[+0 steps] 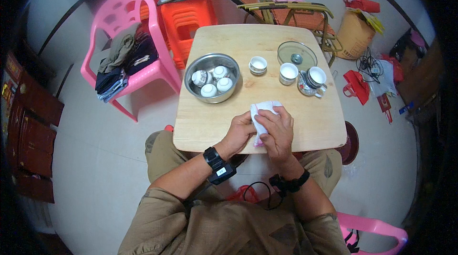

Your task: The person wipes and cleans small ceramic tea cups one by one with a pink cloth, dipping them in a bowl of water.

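Over the near edge of the wooden table (211,129), my left hand (240,131) and my right hand (276,129) hold a folded white cloth (264,106) with pink trim between them. My right fingers lie over the cloth; whether something is inside it is hidden. Several white cups (209,90) sit upside down in a steel bowl (212,100) at the table's left. Stacked white cups (258,63) stand at the middle, more stacked cups (288,73) to their right. A patterned teapot (307,89) touches another upright cup (317,75). Behind them lies a glass lid (286,51).
A pink plastic chair (154,22) piled with clothes (123,49) stands left, beside stacked red stools (188,15). A folding lounge chair (297,18) is behind the table. Red bags (356,85) and black cables (369,67) lie on the floor at right.
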Demonstrator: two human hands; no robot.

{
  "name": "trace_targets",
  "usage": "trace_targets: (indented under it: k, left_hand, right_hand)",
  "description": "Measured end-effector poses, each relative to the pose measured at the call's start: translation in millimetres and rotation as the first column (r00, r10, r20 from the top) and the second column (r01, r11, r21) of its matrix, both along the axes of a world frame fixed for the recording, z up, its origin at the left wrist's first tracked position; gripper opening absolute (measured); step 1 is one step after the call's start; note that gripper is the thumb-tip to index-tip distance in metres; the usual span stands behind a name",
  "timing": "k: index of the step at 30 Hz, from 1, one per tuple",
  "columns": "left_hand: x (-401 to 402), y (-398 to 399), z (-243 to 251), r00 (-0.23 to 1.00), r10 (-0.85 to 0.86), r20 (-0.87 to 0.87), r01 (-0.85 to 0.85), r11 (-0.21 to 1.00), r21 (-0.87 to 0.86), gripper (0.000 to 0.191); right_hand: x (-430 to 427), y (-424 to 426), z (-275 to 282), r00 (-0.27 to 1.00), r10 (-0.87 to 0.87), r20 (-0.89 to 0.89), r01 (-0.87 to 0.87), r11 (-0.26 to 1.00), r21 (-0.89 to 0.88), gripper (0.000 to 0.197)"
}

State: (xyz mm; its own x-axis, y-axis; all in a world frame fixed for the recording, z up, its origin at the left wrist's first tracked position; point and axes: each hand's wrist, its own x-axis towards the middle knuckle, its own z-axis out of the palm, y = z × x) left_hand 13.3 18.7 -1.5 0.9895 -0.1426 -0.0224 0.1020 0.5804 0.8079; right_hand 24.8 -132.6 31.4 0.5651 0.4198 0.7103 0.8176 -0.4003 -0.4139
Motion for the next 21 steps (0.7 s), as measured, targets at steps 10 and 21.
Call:
trace_targets:
  k: [10,21]
  left_hand:
    - [1,-1,-3,0.994,-0.079,0.078,0.074,0.995,0.060,0.013]
    - [4,3,-15,0.991,-0.083,0.102,0.073,0.992,0.100,0.018]
  right_hand:
    - [23,0,-25,0.837,0.155,-0.525,0.094,0.904,0.416,0.029]
    - [19,-11,-18,0.826,0.134,-0.547,0.146,0.887,0.438,0.017]
